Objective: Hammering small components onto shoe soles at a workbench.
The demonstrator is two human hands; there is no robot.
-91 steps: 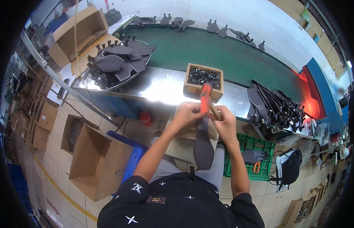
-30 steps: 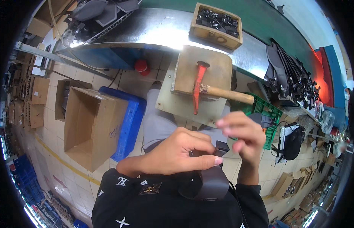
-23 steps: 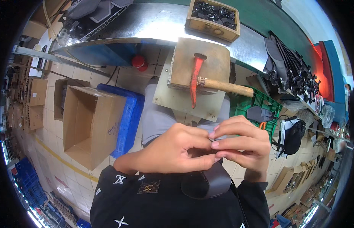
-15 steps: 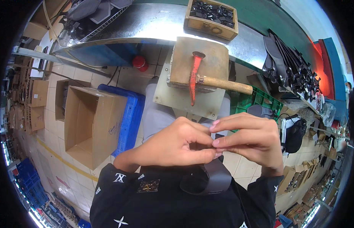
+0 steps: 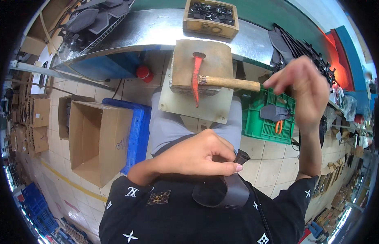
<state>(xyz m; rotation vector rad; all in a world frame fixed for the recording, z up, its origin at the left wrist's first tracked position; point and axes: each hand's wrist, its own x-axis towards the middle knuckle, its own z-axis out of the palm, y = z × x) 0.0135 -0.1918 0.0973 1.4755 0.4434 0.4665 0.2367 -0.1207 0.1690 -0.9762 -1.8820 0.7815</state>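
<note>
My left hand pinches a dark brown strap between thumb and fingers, close to my chest. The strap bends into a loop below the hand, and its narrow dark tip sticks out past the thumb. My right hand is raised at the right, blurred, with its fingers partly stretched out and nothing visible in them. Its fingertips come near the end of the wooden handle of a hammer. The red-headed hammer lies across a worn square block on a pale board over my lap.
On the steel bench stands a wooden box of small black parts. Dark straps are piled at the right. A green crate holds orange-handled scissors. At the left are a cardboard box and a blue crate.
My right hand has left the strap and moved up and right, toward the hammer's handle. The left hand stays on the strap, and the dark tip now shows. The whole view has shifted slightly.
</note>
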